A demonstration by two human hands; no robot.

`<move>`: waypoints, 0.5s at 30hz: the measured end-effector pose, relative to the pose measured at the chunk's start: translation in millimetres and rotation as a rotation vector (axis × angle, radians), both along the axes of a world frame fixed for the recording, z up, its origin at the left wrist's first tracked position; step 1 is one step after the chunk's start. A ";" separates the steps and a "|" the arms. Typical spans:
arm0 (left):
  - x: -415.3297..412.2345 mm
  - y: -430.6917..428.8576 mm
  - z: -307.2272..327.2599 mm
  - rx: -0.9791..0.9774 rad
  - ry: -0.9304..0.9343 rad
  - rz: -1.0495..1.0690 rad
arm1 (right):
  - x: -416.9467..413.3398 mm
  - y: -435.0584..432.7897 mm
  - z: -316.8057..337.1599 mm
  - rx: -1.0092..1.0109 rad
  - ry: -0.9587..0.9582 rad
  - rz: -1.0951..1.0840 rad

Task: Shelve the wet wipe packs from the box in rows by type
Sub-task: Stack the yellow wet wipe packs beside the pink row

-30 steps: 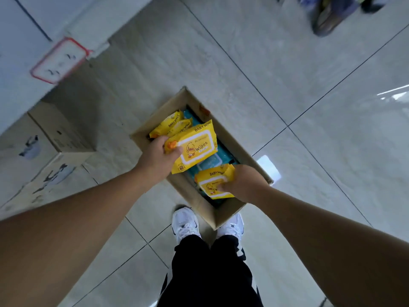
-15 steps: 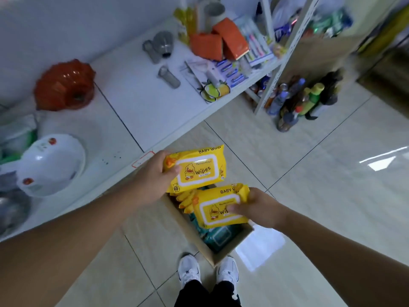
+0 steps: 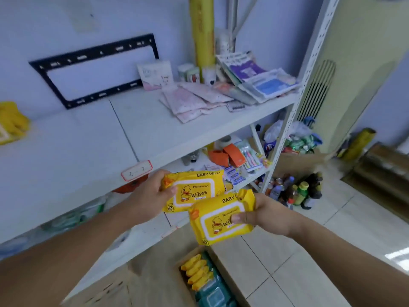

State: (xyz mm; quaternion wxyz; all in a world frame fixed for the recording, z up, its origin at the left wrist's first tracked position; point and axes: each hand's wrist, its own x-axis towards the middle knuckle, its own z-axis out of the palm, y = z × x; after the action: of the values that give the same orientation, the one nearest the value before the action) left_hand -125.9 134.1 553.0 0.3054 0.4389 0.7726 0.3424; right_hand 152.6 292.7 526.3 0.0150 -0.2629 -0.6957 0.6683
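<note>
Evenly: left hand (image 3: 145, 197) one yellow pack (image 3: 195, 190), right hand (image 3: 269, 212) second pack (image 3: 218, 222).

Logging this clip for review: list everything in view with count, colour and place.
upper held pack: one, yellow, left hand
lower held pack: one, yellow, right hand
boxed yellow packs: several, yellow, on edge in box
teal packs: several, teal, beside them in box
box: one, brown cardboard, on floor
shelf: one, white, ahead
shelf label: one, red-bordered, shelf edge
frame: one, black, upper shelf, against wall
pouches: several, pink, upper shelf
bottles: many, mixed, floor by shelf post
left hand: one, grips upper held pack
right hand: one, grips lower held pack
</note>
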 end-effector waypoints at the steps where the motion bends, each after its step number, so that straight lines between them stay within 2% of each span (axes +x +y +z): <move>1: -0.7 -3.5 21.2 0.019 0.010 0.002 | -3.5 -1.9 20.4 0.000 0.030 0.005; 7: -18.0 -47.5 116.6 0.110 0.060 0.093 | -40.1 -38.0 104.2 0.033 0.249 0.036; 10: -29.7 -85.2 145.2 0.145 0.141 0.146 | -69.5 -60.8 118.4 0.078 0.297 0.044; 15: -64.8 -159.5 170.4 0.155 0.201 0.260 | -131.3 -109.6 132.9 0.021 0.384 0.116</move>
State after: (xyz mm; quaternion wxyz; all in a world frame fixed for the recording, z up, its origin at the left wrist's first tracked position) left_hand -190.8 -25.4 723.4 0.1453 0.3895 0.8207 0.3918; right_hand 21.3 183.1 659.2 0.1118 -0.0899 -0.7010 0.6985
